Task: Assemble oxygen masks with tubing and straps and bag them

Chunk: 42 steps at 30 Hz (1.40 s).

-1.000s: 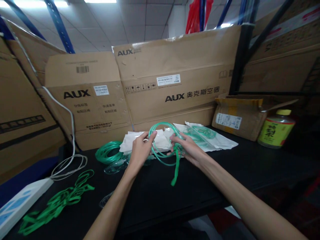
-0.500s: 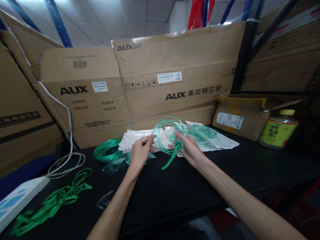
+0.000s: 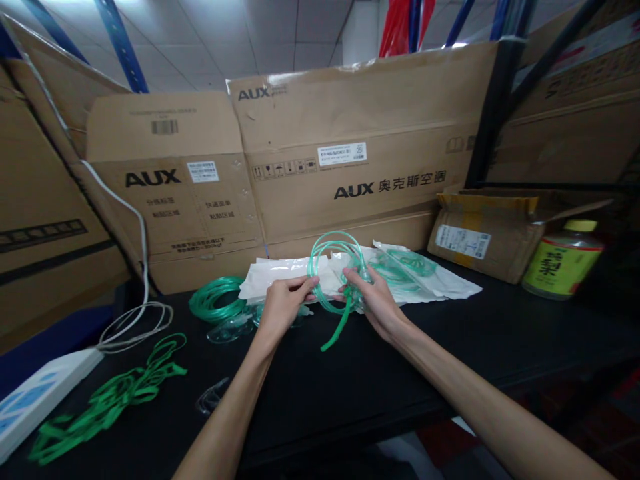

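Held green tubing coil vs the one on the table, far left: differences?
The held coil is up between left hand and right hand; the table coil rests on the black table. The held coil stands roughly upright; the table coil lies flat, in a thicker bundle. Both are looped green tubing.

From where I stood, the left forearm point(image 3: 237, 399) and the right forearm point(image 3: 463, 387) were bare as far up as I could see, both slim and smooth in outline, each narrowing evenly to a slender wrist point(image 3: 404, 332). The left hand point(image 3: 283, 305) and the right hand point(image 3: 379, 305) were bare as well, with long, thin, gently tapered fingers point(image 3: 357, 279). Whatever was worn higher up was hidden from me.
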{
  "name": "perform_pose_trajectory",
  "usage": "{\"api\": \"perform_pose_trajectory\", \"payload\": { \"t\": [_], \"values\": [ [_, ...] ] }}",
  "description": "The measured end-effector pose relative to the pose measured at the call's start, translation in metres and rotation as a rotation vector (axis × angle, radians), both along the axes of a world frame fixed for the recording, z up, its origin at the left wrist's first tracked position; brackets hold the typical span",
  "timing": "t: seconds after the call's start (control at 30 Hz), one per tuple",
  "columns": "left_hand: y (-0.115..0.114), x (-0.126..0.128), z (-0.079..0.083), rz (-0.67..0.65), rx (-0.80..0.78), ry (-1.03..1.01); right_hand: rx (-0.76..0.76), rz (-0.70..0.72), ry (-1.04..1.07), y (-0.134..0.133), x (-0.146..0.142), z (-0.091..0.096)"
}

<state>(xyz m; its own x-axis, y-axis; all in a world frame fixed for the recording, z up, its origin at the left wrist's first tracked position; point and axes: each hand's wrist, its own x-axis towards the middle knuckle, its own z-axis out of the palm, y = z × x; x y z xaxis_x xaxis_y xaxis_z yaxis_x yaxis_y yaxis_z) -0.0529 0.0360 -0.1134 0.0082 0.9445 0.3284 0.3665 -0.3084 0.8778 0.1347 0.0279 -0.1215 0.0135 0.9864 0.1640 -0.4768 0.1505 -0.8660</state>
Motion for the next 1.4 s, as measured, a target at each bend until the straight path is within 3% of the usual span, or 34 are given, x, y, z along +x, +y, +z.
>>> {"api": "perform_pose_trajectory", "payload": {
  "t": [0.13, 0.33, 0.73, 1.07, 1.4],
  "values": [
    [-0.004, 0.000, 0.005, 0.036, 0.031, 0.107, -0.064, 0.161, -0.002, -0.002, 0.002, 0.001],
    [-0.006, 0.001, 0.006, -0.010, 0.115, 0.240, -0.124, 0.409, 0.035, -0.006, 0.006, 0.006],
    [-0.021, 0.024, 0.005, 0.062, 0.163, 0.254, -0.135, 0.561, 0.136, -0.007, 0.003, 0.008],
    [-0.025, 0.032, 0.000, -0.001, 0.344, 0.453, -0.163, 0.490, 0.178, 0.000, 0.002, 0.004],
    [-0.030, 0.037, 0.007, -0.050, 0.416, 0.575, -0.199, 0.365, 0.202, 0.007, 0.003, -0.002]
  ]
}}
